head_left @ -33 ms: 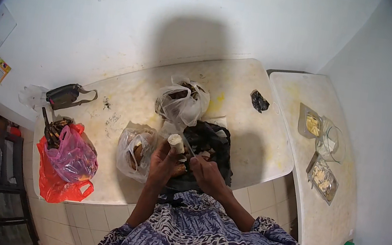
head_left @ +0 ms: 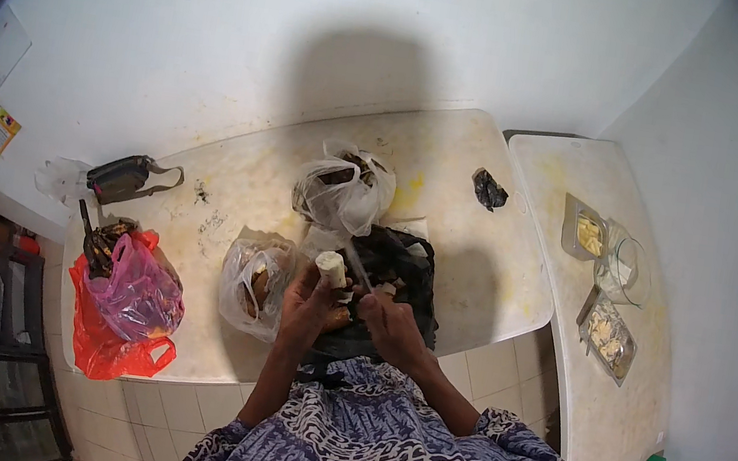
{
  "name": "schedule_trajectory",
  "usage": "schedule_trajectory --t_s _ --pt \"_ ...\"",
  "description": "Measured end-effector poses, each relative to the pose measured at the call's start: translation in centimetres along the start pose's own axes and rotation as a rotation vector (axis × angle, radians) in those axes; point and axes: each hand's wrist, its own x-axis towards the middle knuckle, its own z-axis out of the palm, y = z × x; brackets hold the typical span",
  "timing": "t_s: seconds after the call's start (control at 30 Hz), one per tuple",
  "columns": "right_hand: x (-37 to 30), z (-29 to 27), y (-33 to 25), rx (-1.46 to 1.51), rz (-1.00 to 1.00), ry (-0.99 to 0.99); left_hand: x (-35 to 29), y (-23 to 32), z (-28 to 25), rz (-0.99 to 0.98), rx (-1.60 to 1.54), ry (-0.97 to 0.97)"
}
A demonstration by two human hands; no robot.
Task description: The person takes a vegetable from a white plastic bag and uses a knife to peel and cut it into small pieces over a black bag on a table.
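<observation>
While both hands work close together just below the middle of the frame, the main hazard is the blade. Going left to right:

Far left, a red bag (head_left: 104, 339) with a pink bag (head_left: 139, 292) inside it sits at the lower left edge of the surface (head_left: 476, 274); it overhangs slightly and could tip off if knocked. A dark pouch (head_left: 121, 179) lies above it, well apart from the hands.

Left of centre, a clear bag (head_left: 250, 285) holding brownish pieces stands just beside the left hand (head_left: 307, 302). An elbow nudge could spill it.

Left hand: fingers (head_left: 300, 282) wrapped around the lower part of a pale peeled root (head_left: 331, 269), which stands nearly upright, its cut end poking above the grip. Held firmly as far as I can judge.

Right hand (head_left: 389, 323): fingers closed around what looks like a thin knife (head_left: 356, 266), blade slanting up-left toward the root; the handle is hidden, so I cannot tell the exact grip. The blade tip lies very near the left thumb side. Judgement: if the root is wet or the stroke runs toward the holding hand, a slip could cut the left fingers.

Beneath the hands, a black bag (head_left: 401, 268) lies open; peelings could miss it and fall to the tiled floor (head_left: 500, 372).

Above centre, a white bag (head_left: 343, 191). Far right, food trays (head_left: 607, 332) on a second surface, well apart.
</observation>
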Motion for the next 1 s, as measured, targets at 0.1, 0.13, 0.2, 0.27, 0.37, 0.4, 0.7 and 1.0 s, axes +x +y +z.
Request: schedule_trajectory --t_s 0.1,0.13,0.2,0.27,0.37,0.4,0.7,1.0 --pt "0.3 -0.7 -1.1 0.101 0.004 0.196 -0.3 -0.3 -1.0 -0.096 0.159 0.182" --pt "0.5 -0.9 -0.9 0.100 0.008 0.199 -0.4 -0.4 -1.4 -0.101 0.158 0.181" --pt "0.7 -1.4 0.3 0.081 0.176 0.171 -1.0 -0.7 -2.2 -0.106 0.455 0.050" --pt "0.8 -1.0 2.4 0.015 0.115 0.157 -1.1 -1.2 -2.5 -0.139 0.600 -0.011" --pt "0.1 -0.6 3.7 -0.042 0.153 0.093 -1.3 -1.2 -1.4 -0.249 0.779 -0.046" --pt "-0.1 -0.4 3.9 -0.030 0.252 0.043 -1.4 -1.6 -1.7 -0.223 0.857 -0.071" --pt "-1.4 -0.1 6.7 -0.008 0.252 0.021 -1.5 -3.1 -2.9 -0.259 0.893 -0.242" --pt "-0.3 0.0 6.0 -0.034 0.305 -0.016 -1.3 -3.1 -2.9 -0.332 0.905 -0.250"
